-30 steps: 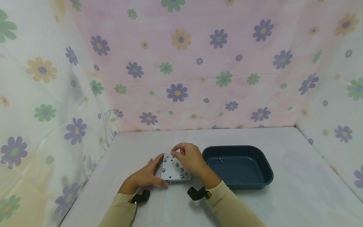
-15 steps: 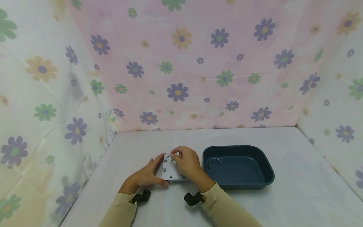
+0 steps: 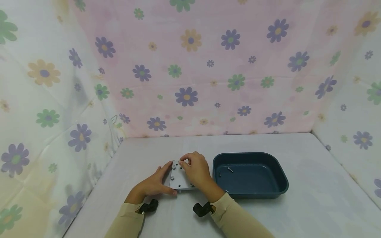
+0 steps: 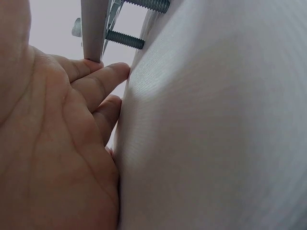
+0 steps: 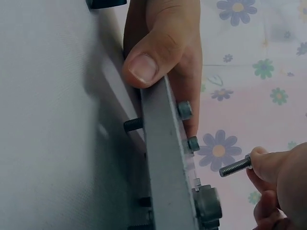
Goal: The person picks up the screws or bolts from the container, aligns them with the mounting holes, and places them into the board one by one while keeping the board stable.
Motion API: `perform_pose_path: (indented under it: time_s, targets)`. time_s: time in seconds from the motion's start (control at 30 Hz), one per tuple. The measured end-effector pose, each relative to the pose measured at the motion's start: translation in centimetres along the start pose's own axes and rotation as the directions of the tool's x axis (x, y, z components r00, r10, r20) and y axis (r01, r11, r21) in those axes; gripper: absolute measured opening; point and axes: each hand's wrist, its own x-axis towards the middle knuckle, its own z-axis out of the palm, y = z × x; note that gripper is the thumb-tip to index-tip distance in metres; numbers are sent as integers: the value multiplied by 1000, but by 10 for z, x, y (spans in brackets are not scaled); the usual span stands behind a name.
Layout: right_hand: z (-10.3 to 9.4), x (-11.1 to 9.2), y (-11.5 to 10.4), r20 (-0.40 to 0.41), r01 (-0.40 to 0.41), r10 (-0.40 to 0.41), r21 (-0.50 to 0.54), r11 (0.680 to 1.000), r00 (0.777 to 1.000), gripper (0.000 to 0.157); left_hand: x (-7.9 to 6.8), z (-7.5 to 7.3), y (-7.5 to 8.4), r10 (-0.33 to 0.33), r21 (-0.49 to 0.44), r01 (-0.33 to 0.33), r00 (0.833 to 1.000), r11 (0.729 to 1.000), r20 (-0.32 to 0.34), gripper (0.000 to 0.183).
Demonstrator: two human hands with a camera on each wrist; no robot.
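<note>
While the left hand (image 3: 152, 185) grips the metal plate (image 3: 179, 180), the right hand (image 3: 198, 170) pinches a screw (image 5: 235, 167) over it.
At left, thumb and fingers span the plate's near and far edges, so the plate lies just right of that palm, between the digits; threaded shanks jut from its underside. Over its far part, the right thumb and fingertips are together on the screw's head end; the shank points down toward the plate's face, apart from it, its long axis roughly square but slightly tilted. Farther right, the tray (image 3: 253, 180) holds loose screws (image 3: 230, 170).
</note>
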Motion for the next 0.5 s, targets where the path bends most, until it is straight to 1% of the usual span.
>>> perform_pose_path:
  time_s: [0.1, 0.17, 0.3, 0.4, 0.5]
  targets:
    - [-1, -1, -1, 8, -16, 16, 10, 1000, 1000, 13, -1, 0, -2, -8, 8, 8, 1000, 1000, -5, 131]
    - [-5, -1, -2, 18, -32, 31, 49, 998, 999, 11, -2, 0, -3, -16, 11, 16, 1000, 1000, -7, 131]
    - [-17, -2, -4, 29, -39, 35, 138, 990, 999, 10, -3, 0, -1, -28, 9, 28, 1000, 1000, -9, 131]
    - [-27, -1, -3, 39, -36, 31, 150, 988, 999, 17, -2, 0, 1, -20, 6, 20, 1000, 1000, -7, 131]
    - [-37, -2, 0, 78, -39, 29, 127, 991, 997, 23, -2, 0, 2, -14, 14, 14, 1000, 1000, -6, 131]
